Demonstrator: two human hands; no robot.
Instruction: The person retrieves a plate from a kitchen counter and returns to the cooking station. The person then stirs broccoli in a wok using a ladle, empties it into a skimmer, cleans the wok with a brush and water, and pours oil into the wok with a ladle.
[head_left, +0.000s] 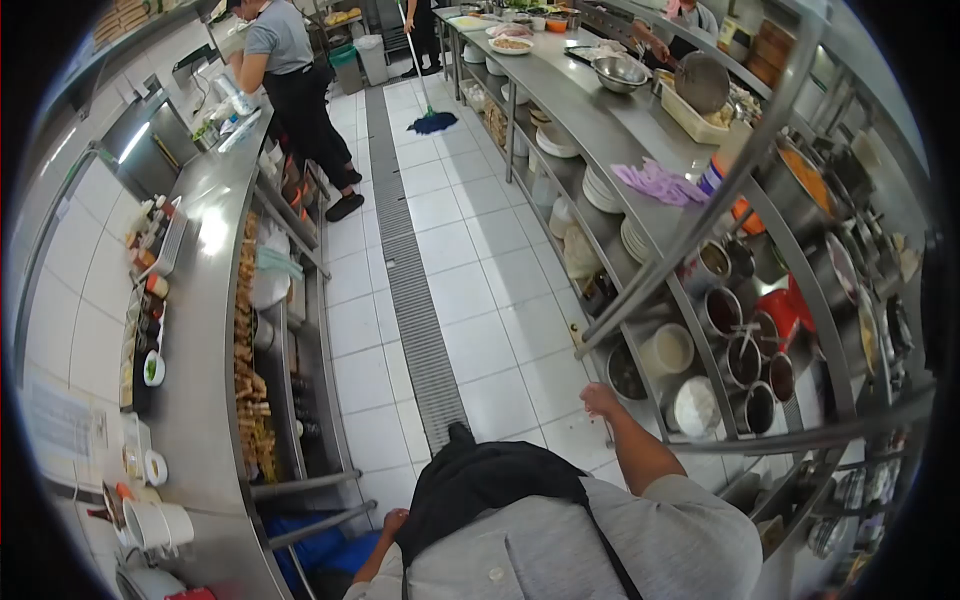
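Off-white bucket (652, 357), pale contents, near right grip (601, 400)

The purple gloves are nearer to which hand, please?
Right: the right hand is on the same side as the purple gloves; the left hand is farther, near the opposite counter.

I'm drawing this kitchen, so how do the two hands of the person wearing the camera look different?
The right hand is held out from the body; the left hand is close beside the black apron. Much of the forearm shows behind the right hand, but only a little behind the left hand. Both are bare.
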